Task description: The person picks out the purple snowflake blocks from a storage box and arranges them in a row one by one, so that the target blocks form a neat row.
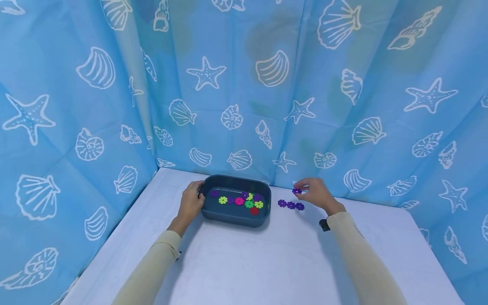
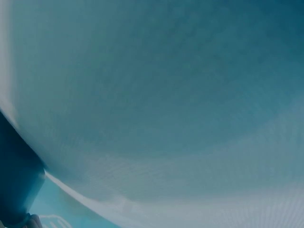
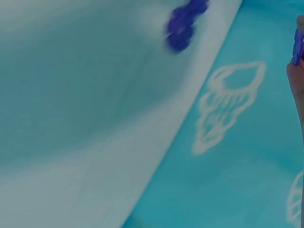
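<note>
Two hands [image 1: 191,202] [image 1: 317,195], right pinching disc [image 1: 297,191], left apparently gripping tub [image 1: 228,217], white table [image 1: 263,262], blue curtains [image 1: 240,42]

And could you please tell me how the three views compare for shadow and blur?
Head: fairly sharp, with soft shadows on the white table along the inner side of both sleeves; left wrist: mostly blurred, a broad teal-grey shade; right wrist: dim and bluish, the purple pieces on the table smeared, the shell print soft-edged.
</note>
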Available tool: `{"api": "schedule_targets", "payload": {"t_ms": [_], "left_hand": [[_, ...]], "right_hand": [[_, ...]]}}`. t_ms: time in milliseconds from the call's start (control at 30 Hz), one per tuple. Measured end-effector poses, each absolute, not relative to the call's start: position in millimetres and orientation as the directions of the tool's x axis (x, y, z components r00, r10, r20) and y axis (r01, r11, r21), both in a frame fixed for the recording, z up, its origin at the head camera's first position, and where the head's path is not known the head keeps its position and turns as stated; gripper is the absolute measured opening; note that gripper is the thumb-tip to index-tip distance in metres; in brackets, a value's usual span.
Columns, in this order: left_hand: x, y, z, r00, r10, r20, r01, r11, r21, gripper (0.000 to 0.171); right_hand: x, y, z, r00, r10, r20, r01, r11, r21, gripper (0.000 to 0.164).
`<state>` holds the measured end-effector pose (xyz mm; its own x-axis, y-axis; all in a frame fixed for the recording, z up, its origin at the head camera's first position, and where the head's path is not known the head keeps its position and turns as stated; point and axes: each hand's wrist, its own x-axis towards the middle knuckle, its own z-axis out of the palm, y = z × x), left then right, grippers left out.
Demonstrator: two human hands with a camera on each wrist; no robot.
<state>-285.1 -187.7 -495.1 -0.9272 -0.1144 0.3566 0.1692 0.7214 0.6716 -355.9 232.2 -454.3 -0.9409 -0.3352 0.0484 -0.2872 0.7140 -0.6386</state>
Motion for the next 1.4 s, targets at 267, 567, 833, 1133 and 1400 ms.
{"api": "schedule_targets", "payload": {"t_ms": [267,567,833,1133,1400], "left_hand": [[-283.8,-186.0,-493.4,-0.934,-0.123,0.336,0.142,0.734,0.664,0.042],[-285.8,-185.6,-497.2,-0.927,-0.114,0.357,0.168,0.725,0.668,0.042],[-286.7,-187.1,-497.9,-0.922,-0.113,0.371,0.182,0.72,0.669,0.041],[-287.6,-186.8,-498.1,-0.921,-0.119,0.371,0.171,0.731,0.661,0.042],[-288.5,-187.2,-499.8,-0.919,-0.117,0.378,0.177,0.733,0.657,0.042]], "right_hand": [[-344.9,267.9,-471.7,-0.963,-0.268,-0.004,-0.204,0.745,-0.635,0.033],[-342.8,285.9,-494.7,-0.97,-0.234,-0.064,-0.141,0.759,-0.636,0.034],[-346.0,285.6,-506.7,-0.975,-0.216,-0.051,-0.131,0.746,-0.653,0.032],[-349.4,284.2,-511.6,-0.977,-0.205,-0.051,-0.118,0.729,-0.674,0.03],[-351.1,284.1,-515.0,-0.977,-0.208,-0.036,-0.13,0.724,-0.677,0.031]]}}
